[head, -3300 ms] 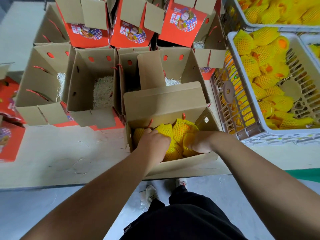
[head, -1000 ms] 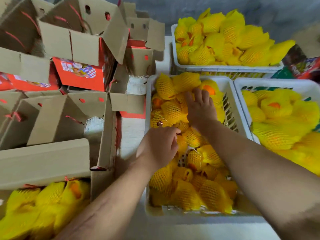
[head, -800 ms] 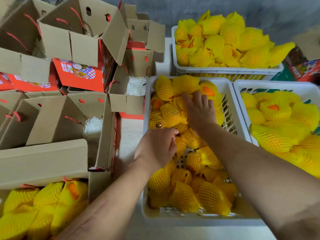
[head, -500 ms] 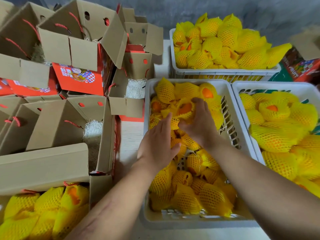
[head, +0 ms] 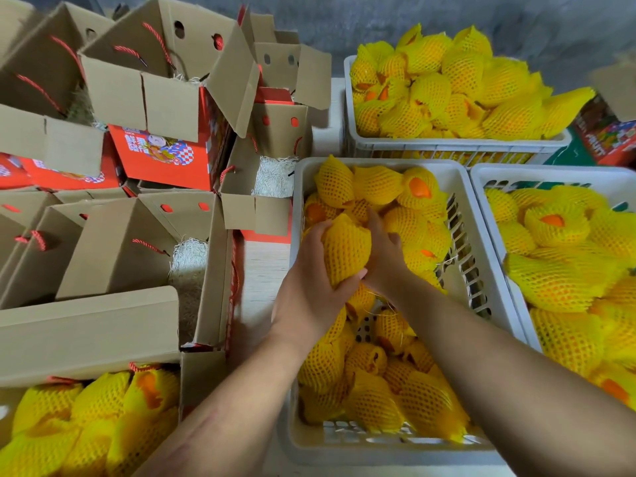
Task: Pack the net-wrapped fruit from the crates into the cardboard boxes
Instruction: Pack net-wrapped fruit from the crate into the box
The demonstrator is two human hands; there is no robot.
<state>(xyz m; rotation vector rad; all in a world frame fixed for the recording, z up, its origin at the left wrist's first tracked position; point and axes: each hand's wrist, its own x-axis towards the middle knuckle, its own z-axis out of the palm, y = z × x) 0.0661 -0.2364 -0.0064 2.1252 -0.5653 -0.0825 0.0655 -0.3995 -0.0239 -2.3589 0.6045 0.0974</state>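
Note:
Both my hands are over the middle white crate (head: 461, 187), which holds several oranges in yellow foam net. My left hand (head: 309, 287) grips one net-wrapped fruit (head: 346, 251) from its left side, thumb curled under it. My right hand (head: 383, 253) is against the same fruit's right side, fingers reaching down among the fruit behind it; what those fingers hold is hidden. At the lower left a cardboard box (head: 201, 376) is filled with wrapped fruit (head: 89, 418). An open box (head: 137, 242) with white shredded paper stands beyond it.
Two more white crates of netted fruit stand at the back (head: 447, 146) and at the right (head: 488, 177). Several open red-and-brown boxes (head: 161, 156) are stacked at the upper left. A narrow strip of pale table (head: 265, 270) shows between boxes and crate.
My view turned from the filled box to the crates. Both hands went into the middle crate, sorted through the fruit, and my left hand now holds one lifted between the two hands.

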